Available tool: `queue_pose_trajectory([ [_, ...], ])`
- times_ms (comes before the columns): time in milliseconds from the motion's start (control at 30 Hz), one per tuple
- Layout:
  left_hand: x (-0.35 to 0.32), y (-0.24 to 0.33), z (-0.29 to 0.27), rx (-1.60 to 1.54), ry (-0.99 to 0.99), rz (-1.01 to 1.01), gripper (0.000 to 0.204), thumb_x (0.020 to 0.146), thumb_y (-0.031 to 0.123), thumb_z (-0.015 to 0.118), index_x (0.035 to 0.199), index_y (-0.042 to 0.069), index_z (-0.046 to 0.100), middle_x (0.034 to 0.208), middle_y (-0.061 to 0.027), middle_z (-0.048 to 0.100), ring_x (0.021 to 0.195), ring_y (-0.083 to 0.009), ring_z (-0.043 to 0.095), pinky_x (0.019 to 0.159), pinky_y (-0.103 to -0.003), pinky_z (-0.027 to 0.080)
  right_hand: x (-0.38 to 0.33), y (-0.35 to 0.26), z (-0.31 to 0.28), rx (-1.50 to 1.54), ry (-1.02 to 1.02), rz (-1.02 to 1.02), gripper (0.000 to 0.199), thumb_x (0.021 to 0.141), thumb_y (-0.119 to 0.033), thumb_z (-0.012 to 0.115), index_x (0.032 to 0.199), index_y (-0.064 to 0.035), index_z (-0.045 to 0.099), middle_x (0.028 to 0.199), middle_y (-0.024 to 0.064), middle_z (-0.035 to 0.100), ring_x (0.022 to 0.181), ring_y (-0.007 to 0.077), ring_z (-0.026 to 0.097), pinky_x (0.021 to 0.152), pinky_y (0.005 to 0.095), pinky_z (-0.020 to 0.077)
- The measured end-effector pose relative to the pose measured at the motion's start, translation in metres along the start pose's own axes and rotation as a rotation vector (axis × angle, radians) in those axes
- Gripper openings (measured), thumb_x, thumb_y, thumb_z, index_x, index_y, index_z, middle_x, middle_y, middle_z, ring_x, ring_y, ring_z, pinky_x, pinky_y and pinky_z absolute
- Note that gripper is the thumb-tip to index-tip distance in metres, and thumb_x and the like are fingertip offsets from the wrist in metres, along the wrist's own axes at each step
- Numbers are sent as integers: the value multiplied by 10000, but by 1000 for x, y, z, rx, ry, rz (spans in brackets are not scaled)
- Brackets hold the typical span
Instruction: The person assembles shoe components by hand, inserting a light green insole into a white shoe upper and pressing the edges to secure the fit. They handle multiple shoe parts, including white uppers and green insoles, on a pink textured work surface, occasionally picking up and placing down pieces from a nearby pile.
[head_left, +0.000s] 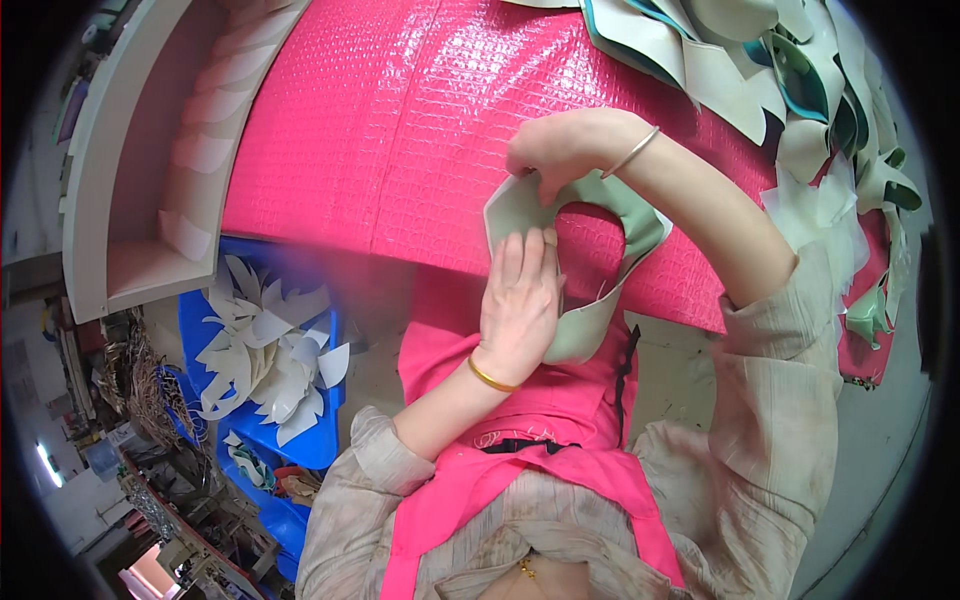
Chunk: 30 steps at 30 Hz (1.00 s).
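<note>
A pale shoe upper (581, 338) with a grey-green lining lies at the near edge of the pink table, its curved body forming a loop round a patch of the pink cover. My left hand (521, 297) rests flat on its left side, fingers stretched out and close together. Beyond it, my right hand (565, 145) reaches round from the right and grips the upper's far edge with bent fingers; the fingertips are partly hidden. The near end of the piece hangs over the table edge, against my pink apron (455, 420).
Glossy pink sheeting covers the table (330, 150). Several similar uppers (720, 85) are heaped at the far right, by thin white sheets (815, 215). A pale shelf (130, 170) holding white pieces stands left. Below it, a blue bin (310, 448) contains white cut pieces (265, 345).
</note>
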<state>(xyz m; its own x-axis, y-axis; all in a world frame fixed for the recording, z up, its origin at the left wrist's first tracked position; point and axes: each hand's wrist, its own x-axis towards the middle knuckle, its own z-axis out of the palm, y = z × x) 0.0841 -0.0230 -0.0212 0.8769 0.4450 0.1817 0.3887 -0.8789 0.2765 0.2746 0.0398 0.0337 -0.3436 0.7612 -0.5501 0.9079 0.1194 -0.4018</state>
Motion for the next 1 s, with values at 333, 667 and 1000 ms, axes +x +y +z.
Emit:
queue_pose_trajectory([
  [333,22,-8,-7,14,-171,-15,466,765,145,589,1184,-20,466,1200,-162,465,1072,-280,460,910,-343,394,6,16,7,14,44,66,331,674,-225,696,914,-8,631,829,174,627,779,319,610,678,390,483],
  [667,33,-26,-6,-83,-64,114,413,764,145,595,1146,8,516,1141,-121,512,1053,-272,478,900,-340,411,-3,50,10,187,-41,168,438,688,-255,697,1046,-22,599,900,162,638,835,280,618,732,361,488],
  [1000,37,-42,4,-184,86,243,362,770,138,598,1103,5,551,1144,-107,535,1033,-250,502,869,-342,439,-15,45,6,187,-11,221,496,652,-242,724,1070,-14,584,898,160,643,814,263,626,719,344,496],
])
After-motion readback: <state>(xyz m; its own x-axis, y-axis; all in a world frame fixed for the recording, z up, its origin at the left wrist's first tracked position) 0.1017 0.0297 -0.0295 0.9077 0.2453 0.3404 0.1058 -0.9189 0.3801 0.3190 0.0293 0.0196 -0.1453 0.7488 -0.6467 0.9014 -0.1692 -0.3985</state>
